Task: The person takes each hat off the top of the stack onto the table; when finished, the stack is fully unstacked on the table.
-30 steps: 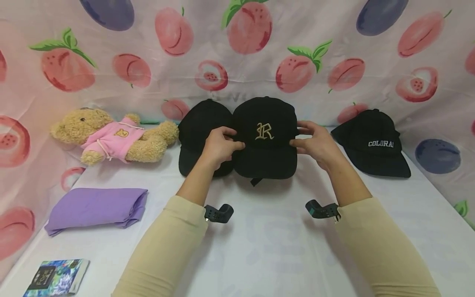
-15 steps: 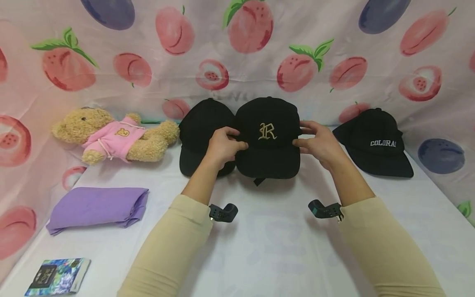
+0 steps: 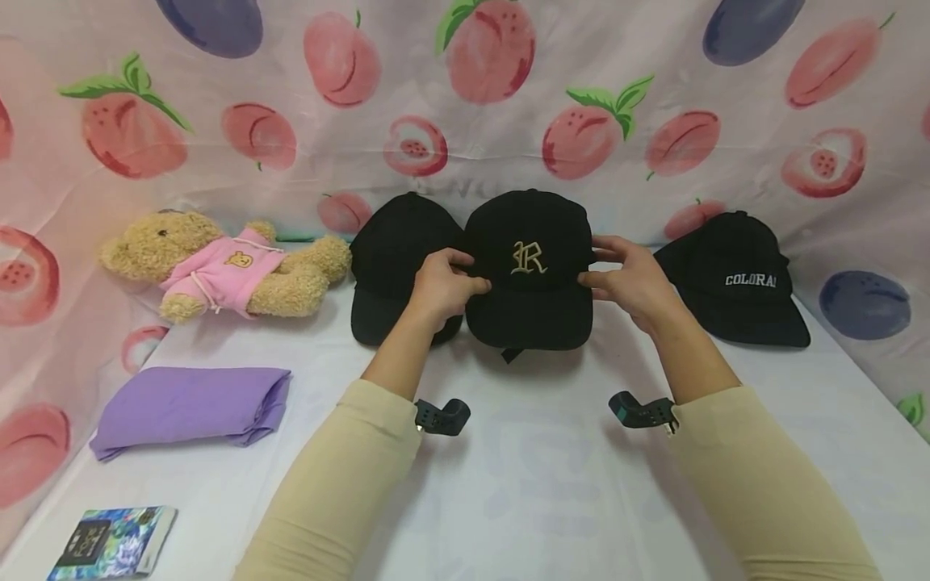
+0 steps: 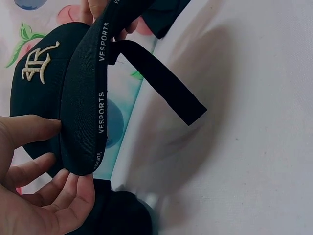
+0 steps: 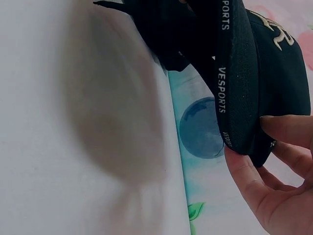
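Observation:
Both hands hold a black baseball cap (image 3: 541, 230) with a gold embroidered letter R, its brim toward me. My left hand (image 3: 440, 287) pinches the cap's left side, thumb on the front near the brim. On the opposite side, my right hand (image 3: 630, 281) grips it the same way, fingers behind the edge. Beneath it a black strap (image 4: 164, 83) hangs loose, and the lettering VESPORTS runs along the inner band. The cap's shadow falls on the white table below. Just left of it, a plain black cap (image 3: 395, 242) is partly hidden behind my left hand.
A black cap lettered COLORA (image 3: 741, 282) lies at the back right. To the left are a teddy bear (image 3: 225, 270) in a pink hoodie, a folded purple cloth (image 3: 189, 407) and a small patterned box (image 3: 112, 541). A fruit-print curtain (image 3: 494, 153) hangs behind the white table (image 3: 538, 484).
Both hands have shifted slightly right with the R cap, opening a little more distance from the plain black cap. The other objects keep their places.

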The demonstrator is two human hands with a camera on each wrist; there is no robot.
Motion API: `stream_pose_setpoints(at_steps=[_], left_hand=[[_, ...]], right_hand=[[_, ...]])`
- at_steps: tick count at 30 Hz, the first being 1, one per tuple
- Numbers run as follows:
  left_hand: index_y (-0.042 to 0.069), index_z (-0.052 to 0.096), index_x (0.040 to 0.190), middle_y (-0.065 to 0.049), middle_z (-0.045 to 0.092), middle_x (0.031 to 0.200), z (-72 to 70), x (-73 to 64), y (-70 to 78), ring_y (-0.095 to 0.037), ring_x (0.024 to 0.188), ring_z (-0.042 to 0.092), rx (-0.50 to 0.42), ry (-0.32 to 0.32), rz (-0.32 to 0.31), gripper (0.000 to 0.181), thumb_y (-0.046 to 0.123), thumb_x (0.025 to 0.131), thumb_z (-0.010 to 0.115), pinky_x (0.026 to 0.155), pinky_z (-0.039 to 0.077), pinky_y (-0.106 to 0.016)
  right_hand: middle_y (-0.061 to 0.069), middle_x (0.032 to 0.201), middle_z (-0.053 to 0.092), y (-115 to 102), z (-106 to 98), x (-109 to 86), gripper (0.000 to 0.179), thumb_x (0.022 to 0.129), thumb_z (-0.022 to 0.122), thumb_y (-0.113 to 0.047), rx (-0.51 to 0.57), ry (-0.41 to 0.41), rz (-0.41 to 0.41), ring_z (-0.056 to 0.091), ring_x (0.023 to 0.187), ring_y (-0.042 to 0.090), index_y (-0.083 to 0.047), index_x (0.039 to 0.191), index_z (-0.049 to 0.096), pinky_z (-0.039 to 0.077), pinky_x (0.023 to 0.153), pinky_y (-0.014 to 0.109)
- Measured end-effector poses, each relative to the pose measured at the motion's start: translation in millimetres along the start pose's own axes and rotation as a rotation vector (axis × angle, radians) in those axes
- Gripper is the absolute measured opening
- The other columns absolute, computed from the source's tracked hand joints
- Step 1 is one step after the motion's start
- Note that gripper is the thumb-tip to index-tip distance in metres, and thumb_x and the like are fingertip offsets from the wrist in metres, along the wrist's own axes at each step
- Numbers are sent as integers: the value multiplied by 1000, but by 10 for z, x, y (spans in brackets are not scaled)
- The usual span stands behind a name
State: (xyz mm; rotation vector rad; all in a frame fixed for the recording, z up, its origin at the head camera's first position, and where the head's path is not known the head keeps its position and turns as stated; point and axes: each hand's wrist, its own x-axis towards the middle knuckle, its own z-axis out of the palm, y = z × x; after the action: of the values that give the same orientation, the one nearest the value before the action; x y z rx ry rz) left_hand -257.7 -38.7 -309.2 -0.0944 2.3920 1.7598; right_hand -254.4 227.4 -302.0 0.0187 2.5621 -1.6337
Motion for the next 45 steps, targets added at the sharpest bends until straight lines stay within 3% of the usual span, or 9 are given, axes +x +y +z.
stream_pose_setpoints(at_steps=[11,18,25,37,45], left_hand=[[7,61,134,-9,59,111,149,31,45,-18,74,56,35,24,32,47,11,91,79,65,51,-28],[7,63,132,-8,58,108,193,47,45,-20,86,53,74,41,41,45,12,90,79,69,48,-30],[8,62,132,-7,60,103,204,50,48,-18,73,56,87,40,43,46,14,90,80,63,50,-29],[7,62,130,-9,63,104,243,70,48,-19,78,58,92,40,39,45,13,89,80,67,51,-30],[8,62,130,-13,67,119,274,92,71,-28,102,64,158,39,45,44,18,90,79,84,57,-39]], right_hand=[[17,167,30,57,-108,-17,71,100,63,-9,-24,17,-5,52,135,33,-12,163,30,47,111,46],[17,167,30,107,-143,9,72,100,64,-9,-16,17,-5,52,135,33,-13,164,30,47,111,46],[17,167,31,104,-155,16,71,100,64,-8,-14,28,-13,52,135,32,-13,163,31,47,111,46],[17,167,30,146,-186,34,70,101,63,-9,-13,15,-13,51,136,33,-13,163,31,46,112,45],[17,167,29,173,-218,47,71,100,63,-9,-25,18,-13,51,135,32,-14,163,30,47,110,44]])
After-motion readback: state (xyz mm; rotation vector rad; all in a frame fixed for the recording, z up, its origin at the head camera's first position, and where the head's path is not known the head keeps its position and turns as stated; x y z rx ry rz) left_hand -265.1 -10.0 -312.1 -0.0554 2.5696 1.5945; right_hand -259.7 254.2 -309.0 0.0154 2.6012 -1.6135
